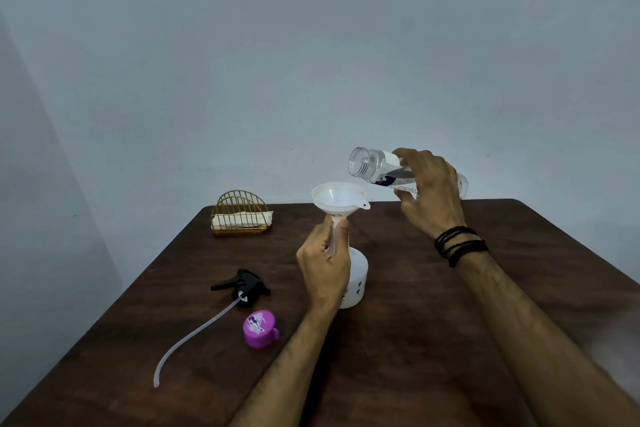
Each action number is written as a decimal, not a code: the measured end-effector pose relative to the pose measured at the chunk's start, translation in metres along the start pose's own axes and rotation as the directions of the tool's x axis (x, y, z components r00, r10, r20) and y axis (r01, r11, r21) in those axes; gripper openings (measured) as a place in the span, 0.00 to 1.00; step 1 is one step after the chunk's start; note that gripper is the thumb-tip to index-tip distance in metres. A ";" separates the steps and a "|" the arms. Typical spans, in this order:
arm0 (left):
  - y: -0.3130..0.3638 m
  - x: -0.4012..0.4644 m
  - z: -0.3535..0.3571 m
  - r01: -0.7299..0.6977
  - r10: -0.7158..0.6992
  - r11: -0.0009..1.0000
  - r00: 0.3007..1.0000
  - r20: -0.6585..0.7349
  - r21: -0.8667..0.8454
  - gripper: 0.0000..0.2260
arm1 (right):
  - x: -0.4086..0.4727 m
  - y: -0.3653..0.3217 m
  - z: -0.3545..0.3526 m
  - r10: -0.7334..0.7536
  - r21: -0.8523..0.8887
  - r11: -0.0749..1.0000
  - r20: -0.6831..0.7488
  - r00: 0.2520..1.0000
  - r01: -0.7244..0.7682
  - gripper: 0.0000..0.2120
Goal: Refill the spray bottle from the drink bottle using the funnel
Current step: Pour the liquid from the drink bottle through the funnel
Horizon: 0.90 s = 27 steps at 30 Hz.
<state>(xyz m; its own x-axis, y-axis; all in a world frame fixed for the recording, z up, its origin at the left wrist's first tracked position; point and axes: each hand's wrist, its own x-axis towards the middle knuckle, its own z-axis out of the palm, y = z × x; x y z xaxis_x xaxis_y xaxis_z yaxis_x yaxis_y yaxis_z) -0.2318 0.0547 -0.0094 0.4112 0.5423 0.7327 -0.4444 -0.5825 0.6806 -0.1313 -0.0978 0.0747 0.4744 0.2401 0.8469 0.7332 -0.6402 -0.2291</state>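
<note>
White spray bottle [356,282] stands mid-table, funnel [337,199] stuck in its neck. Left hand [325,265] pinches the funnel stem; right hand [429,191] grips the drink bottle [372,166], tipped nearly flat, its mouth above the funnel's right rim. The risk is tipping too fast, or off-centre, and slopping liquid over the rim onto the table [433,340]. Trigger head [244,284] and purple cap [259,328] lie left.

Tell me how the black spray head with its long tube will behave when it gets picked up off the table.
The spray head looks rigid, so it should lift easily by its black body. Its thin clear tube lies in a long curve on the table, so it will probably flop, swing and perhaps drip. It is likely light, and lying on its side it seems unlikely to roll.
</note>
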 end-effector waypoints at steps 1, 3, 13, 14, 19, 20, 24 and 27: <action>-0.001 0.002 0.000 -0.009 0.009 1.000 1.000 0.007 0.009 0.13 | 0.003 0.001 0.000 -0.010 0.000 1.000 -0.004 1.000 0.010 0.31; -0.003 0.005 0.002 -0.025 0.025 0.999 1.000 0.017 0.024 0.14 | 0.010 0.003 -0.001 -0.026 -0.011 1.000 -0.012 1.000 0.026 0.31; -0.008 0.008 0.007 -0.030 0.029 0.999 0.999 0.027 0.026 0.10 | 0.022 0.013 0.003 -0.099 0.002 0.995 -0.009 0.995 0.100 0.31; -0.008 0.008 0.007 -0.034 0.033 0.999 0.999 0.026 0.027 0.10 | 0.022 0.014 0.004 -0.112 -0.001 0.994 -0.002 0.994 0.112 0.31; -0.010 0.008 0.007 -0.046 0.045 0.999 0.999 0.024 0.020 0.09 | 0.024 0.019 0.007 -0.152 -0.024 0.988 0.010 0.988 0.152 0.31; -0.010 0.009 0.007 -0.047 0.047 0.999 0.999 0.025 0.020 0.09 | 0.025 0.021 0.007 -0.158 -0.038 0.987 0.011 0.987 0.159 0.32; -0.010 0.008 0.007 -0.047 0.046 0.999 0.999 0.024 0.019 0.10 | 0.029 0.024 0.005 -0.188 -0.073 0.979 0.020 0.982 0.189 0.32; -0.010 0.008 0.007 -0.041 0.040 0.999 0.999 0.021 0.009 0.09 | 0.030 0.025 0.005 -0.192 -0.076 0.978 0.016 0.981 0.192 0.33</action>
<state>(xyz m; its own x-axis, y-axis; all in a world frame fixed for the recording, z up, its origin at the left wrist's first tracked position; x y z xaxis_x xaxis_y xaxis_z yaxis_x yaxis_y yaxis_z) -0.2183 0.0606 -0.0105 0.4096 0.5054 0.7594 -0.4535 -0.6095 0.6502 -0.0970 -0.1031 0.0921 0.3329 0.3704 0.8672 0.7718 -0.6353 -0.0250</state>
